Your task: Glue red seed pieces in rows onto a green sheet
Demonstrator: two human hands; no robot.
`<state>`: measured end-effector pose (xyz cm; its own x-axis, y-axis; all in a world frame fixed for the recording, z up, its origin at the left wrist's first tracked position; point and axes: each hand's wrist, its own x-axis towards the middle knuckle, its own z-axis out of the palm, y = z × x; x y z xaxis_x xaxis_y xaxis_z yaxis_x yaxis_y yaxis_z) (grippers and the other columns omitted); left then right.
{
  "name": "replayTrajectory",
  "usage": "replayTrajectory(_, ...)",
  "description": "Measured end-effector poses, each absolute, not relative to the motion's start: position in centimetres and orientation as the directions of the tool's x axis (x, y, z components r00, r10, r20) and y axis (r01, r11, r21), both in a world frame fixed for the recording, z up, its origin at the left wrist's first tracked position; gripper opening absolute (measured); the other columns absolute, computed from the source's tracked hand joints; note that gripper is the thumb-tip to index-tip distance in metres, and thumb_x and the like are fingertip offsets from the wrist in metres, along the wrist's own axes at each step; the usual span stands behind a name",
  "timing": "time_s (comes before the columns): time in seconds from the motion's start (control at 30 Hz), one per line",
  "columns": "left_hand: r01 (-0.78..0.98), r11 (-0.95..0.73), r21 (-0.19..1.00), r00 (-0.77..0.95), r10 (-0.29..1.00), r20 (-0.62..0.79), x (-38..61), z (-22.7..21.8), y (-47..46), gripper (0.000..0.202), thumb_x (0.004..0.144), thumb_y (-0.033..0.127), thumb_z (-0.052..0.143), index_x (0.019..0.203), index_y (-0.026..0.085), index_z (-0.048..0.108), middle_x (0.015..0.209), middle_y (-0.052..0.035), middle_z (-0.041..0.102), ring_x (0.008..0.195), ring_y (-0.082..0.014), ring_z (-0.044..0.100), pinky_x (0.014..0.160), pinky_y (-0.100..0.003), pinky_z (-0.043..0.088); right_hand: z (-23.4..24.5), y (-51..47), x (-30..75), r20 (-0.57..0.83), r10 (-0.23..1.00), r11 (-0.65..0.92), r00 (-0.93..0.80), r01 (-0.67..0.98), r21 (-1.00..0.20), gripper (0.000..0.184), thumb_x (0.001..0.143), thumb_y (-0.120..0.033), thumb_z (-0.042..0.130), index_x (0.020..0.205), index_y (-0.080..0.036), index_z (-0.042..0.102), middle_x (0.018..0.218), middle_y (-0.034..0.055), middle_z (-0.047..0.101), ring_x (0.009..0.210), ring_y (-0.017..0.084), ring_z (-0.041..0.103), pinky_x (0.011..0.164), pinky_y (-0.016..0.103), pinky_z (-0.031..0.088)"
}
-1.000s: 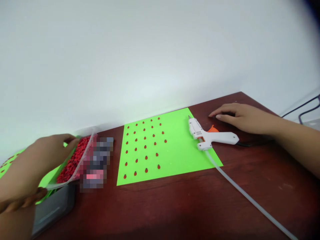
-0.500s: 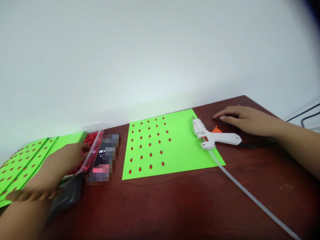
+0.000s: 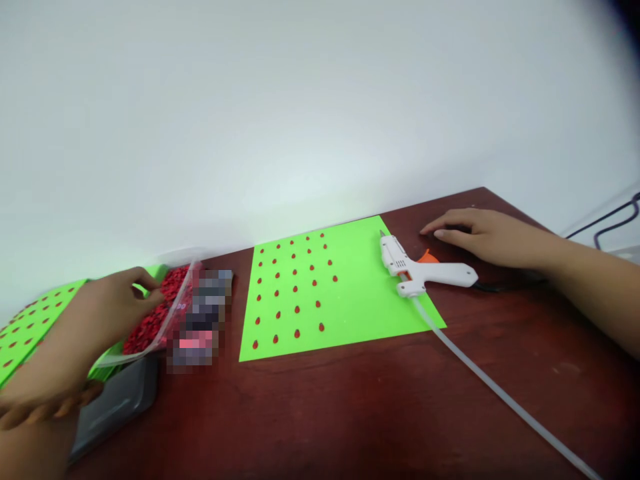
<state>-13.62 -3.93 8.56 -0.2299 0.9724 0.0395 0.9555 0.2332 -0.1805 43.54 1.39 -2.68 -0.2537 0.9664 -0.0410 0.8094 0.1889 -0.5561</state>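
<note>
Dark red table [image 3: 380, 407] fills the foreground, with a long clear glue stick [image 3: 500, 393] running across it from the lower right up into a white glue gun [image 3: 425, 273]. At lower left sits a dark gray tray [image 3: 117, 403], partly under the left forearm. A further set of fingers [image 3: 45, 408] shows at the bottom left edge; whose they are, I cannot tell.

The left hand [image 3: 113, 307] is above the tray, its fingers [image 3: 150, 283] curled and touching the rim of a clear pack [image 3: 177, 300] of red pieces [image 3: 155, 310]. Whether they pinch it, I cannot tell. Just right of the pack lies a pixelated object [image 3: 200, 320], touching or nearly touching it.

Next comes a green sheet [image 3: 300, 293] with rows of red drops. The glue gun lies across its right edge, its orange trigger up. The right hand [image 3: 480, 237] is on the table just beyond the gun and apart from it, fingers close together and gently curled, holding nothing. More dotted green sheets [image 3: 30, 327] lie at far left. Behind everything, the table's far edge meets a white wall [image 3: 310, 113].
</note>
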Motion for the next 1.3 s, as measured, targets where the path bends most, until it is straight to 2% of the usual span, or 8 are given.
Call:
replayTrajectory(0.17, 0.99, 0.133, 0.04, -0.138, 0.976, 0.168, -6.6, 9.5, -6.4, 0.017, 0.092, 0.041, 0.066, 0.1, 0.027, 0.071, 0.072, 0.008, 0.072, 0.062, -0.0123, 0.061, 0.062, -0.023, 0.039, -3.1, 1.6, 43.7, -0.015, 0.967, 0.203, -0.256, 0.802, -0.562, 0.045, 0.1, -0.058, 0.051, 0.123, -0.031, 0.078, 0.138, 0.0062, 0.074, 0.133, 0.038, 0.061, 0.116, 0.058, 0.045)
replayTrajectory(0.3, 0.879, -0.407, 0.248, 0.378, 0.912, 0.16, -0.8, 5.8, -7.3, 0.023, 0.096, 0.026, 0.059, 0.108, 0.021, 0.078, 0.091, -0.0009, 0.078, 0.067, -0.0121, 0.067, 0.069, -0.026, 0.051, -3.4, 1.7, 43.9, 0.015, 0.966, 0.22, -0.258, 0.791, -0.571, 0.04, 0.098, -0.059, 0.054, 0.119, -0.036, 0.078, 0.135, 0.0038, 0.076, 0.13, 0.041, 0.064, 0.114, 0.063, 0.048)
replayTrajectory(0.4, 0.753, -0.569, 0.33, 0.552, 0.82, 0.154, 2.2, 2.8, -7.1, 0.024, 0.099, 0.017, 0.056, 0.107, 0.019, 0.078, 0.1, -0.0046, 0.078, 0.08, -0.015, 0.074, 0.075, -0.028, 0.055, -3.6, 1.8, 44.0, 0.018, 0.963, 0.23, -0.269, 0.788, -0.57, 0.039, 0.098, -0.059, 0.054, 0.119, -0.037, 0.078, 0.136, 0.0032, 0.075, 0.131, 0.041, 0.063, 0.115, 0.065, 0.047)
replayTrajectory(0.57, 0.748, -0.553, 0.365, 0.561, 0.822, 0.095, 4.7, 1.2, -6.4, 0.019, 0.092, 0.004, 0.066, 0.101, 0.018, 0.076, 0.094, -0.0027, 0.078, 0.076, -0.0162, 0.073, 0.069, -0.027, 0.055, -3.8, 1.9, 44.2, 0.029, 0.963, 0.237, -0.268, 0.79, -0.565, 0.038, 0.097, -0.059, 0.054, 0.117, -0.039, 0.079, 0.133, 0.0017, 0.077, 0.13, 0.042, 0.064, 0.114, 0.065, 0.047)
replayTrajectory(0.77, 0.745, -0.628, 0.224, 0.609, 0.778, 0.157, 5.1, 1.0, -6.2, 0.013, 0.099, 0.014, 0.066, 0.107, 0.018, 0.075, 0.094, -0.0047, 0.078, 0.089, -0.026, 0.074, 0.077, -0.04, 0.06, -3.7, 1.9, 44.0, 0.035, 0.963, 0.241, -0.268, 0.794, -0.558, 0.042, 0.097, -0.06, 0.053, 0.117, -0.035, 0.08, 0.132, 0.0025, 0.078, 0.127, 0.04, 0.067, 0.112, 0.062, 0.05)
replayTrajectory(0.9, 0.716, -0.627, 0.307, 0.613, 0.775, 0.154, 5.0, 0.4, -6.0, 0.012, 0.1, 0.016, 0.065, 0.103, 0.019, 0.075, 0.102, -0.0054, 0.076, 0.09, -0.0223, 0.073, 0.081, -0.037, 0.06, -3.7, 1.9, 44.0, 0.041, 0.962, 0.248, -0.272, 0.796, -0.552, 0.04, 0.097, -0.06, 0.054, 0.117, -0.037, 0.08, 0.132, 0.002, 0.078, 0.128, 0.041, 0.066, 0.113, 0.064, 0.048)
replayTrajectory(1.1, 0.73, -0.529, 0.433, 0.514, 0.842, 0.163, 5.7, 0.1, -6.3, 0.02, 0.086, 0.001, 0.066, 0.094, 0.019, 0.071, 0.089, -0.0004, 0.073, 0.07, -0.013, 0.065, 0.065, -0.025, 0.05, -3.8, 2.0, 44.2, 0.036, 0.963, 0.243, -0.268, 0.8, -0.549, 0.041, 0.098, -0.061, 0.053, 0.119, -0.039, 0.08, 0.133, 0.0016, 0.077, 0.129, 0.041, 0.065, 0.114, 0.066, 0.048)
replayTrajectory(1.3, 0.785, -0.444, 0.431, 0.479, 0.877, 0.031, 6.0, 0.1, -6.4, 0.014, 0.087, 0.008, 0.067, 0.09, 0.021, 0.072, 0.095, -0.0031, 0.075, 0.087, -0.0203, 0.07, 0.08, -0.034, 0.055, -3.9, 1.9, 44.4, 0.025, 0.964, 0.235, -0.265, 0.806, -0.543, 0.039, 0.1, -0.063, 0.052, 0.12, -0.043, 0.079, 0.136, -0.0007, 0.076, 0.131, 0.041, 0.064, 0.115, 0.066, 0.049)
